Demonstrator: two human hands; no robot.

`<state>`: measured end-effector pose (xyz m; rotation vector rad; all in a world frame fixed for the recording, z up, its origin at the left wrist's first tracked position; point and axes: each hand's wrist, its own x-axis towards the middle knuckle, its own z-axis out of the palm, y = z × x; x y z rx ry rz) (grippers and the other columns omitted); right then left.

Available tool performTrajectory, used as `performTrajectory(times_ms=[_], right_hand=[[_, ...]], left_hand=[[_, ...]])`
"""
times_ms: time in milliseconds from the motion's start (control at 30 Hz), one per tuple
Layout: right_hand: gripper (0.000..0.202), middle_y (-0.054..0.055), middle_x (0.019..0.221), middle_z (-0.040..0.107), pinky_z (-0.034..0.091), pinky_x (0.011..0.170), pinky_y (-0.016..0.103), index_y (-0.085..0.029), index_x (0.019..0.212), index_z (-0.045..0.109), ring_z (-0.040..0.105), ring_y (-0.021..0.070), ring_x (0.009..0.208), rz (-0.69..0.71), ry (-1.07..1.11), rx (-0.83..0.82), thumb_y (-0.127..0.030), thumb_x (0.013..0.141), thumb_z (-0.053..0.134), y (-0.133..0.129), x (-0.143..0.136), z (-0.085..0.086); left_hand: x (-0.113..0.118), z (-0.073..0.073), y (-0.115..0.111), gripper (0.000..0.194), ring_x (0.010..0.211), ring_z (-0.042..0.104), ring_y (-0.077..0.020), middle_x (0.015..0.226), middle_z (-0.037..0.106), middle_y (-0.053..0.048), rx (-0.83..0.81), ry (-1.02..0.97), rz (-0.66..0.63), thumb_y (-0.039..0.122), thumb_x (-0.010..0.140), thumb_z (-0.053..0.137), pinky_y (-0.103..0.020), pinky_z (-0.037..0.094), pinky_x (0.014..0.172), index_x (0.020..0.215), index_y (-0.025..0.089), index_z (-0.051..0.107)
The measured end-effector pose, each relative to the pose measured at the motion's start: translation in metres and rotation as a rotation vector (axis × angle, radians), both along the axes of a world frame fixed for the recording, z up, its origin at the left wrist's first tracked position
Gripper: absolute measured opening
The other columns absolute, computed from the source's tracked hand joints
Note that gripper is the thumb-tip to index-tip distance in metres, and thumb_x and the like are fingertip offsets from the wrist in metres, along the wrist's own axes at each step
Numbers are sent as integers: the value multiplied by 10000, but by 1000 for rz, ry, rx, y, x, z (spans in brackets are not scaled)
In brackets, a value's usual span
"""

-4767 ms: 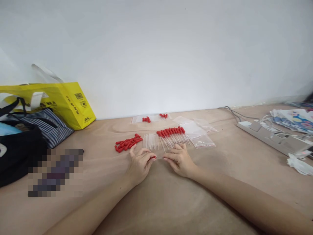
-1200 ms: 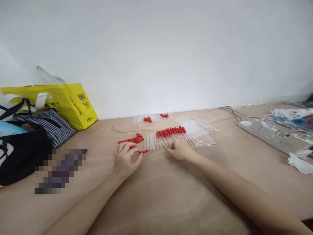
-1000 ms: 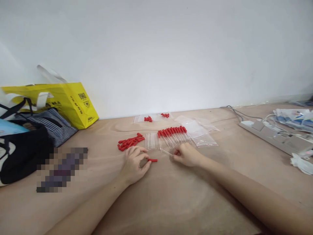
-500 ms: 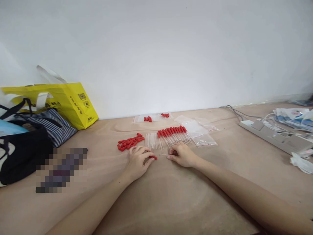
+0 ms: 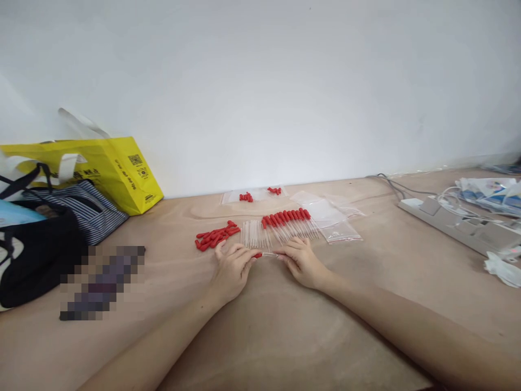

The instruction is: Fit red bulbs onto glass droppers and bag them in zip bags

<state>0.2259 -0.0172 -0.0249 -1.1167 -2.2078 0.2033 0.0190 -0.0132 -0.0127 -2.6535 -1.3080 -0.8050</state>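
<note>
Between thumb and fingers, my left hand (image 5: 233, 269) pinches a red rubber dropper bulb (image 5: 258, 255), mostly covered by the fingertips. My right hand (image 5: 302, 263) grips a thin clear dropper tube (image 5: 268, 254) whose end meets the bulb's mouth; how far it sits inside cannot be made out. Behind my left hand is a pile of loose red bulbs (image 5: 215, 237). A row of bare clear tubes (image 5: 251, 233) lies just beyond my hands. To its right, several droppers with red bulbs fitted (image 5: 286, 218) lie side by side.
Flat plastic zip bags (image 5: 325, 213) lie right of the droppers, and bagged red-bulbed pieces (image 5: 246, 197) lie near the wall. A yellow bag (image 5: 122, 168) and a black bag (image 5: 49, 250) stand left, by a blurred-out item (image 5: 103, 282). A power strip (image 5: 451, 225) with cables lies right.
The bulb and the tube, apart before, now meet end to end. My right hand has moved slightly left and its fingers have straightened; my left hand has turned the bulb toward the tube.
</note>
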Motion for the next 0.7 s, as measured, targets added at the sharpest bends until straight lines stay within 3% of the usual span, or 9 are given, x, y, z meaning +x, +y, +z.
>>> performTrajectory(times_ms=[433, 700], right_hand=[[210, 38, 745, 602, 240, 678, 289, -208, 908, 624, 439, 147, 753, 49, -73, 59, -227, 843, 426, -3, -3, 2], [218, 38, 684, 565, 233, 664, 299, -191, 868, 625, 395, 152, 714, 53, -105, 178, -225, 837, 412, -4, -4, 3]], left_hand=[[6, 4, -5, 189, 784, 550, -165, 746, 656, 3, -18, -79, -3, 276, 840, 416, -454, 143, 926, 791, 227, 592], [7, 4, -7, 181, 735, 558, -142, 687, 649, 27, 37, -88, -71, 280, 825, 455, -462, 84, 961, 739, 230, 606]])
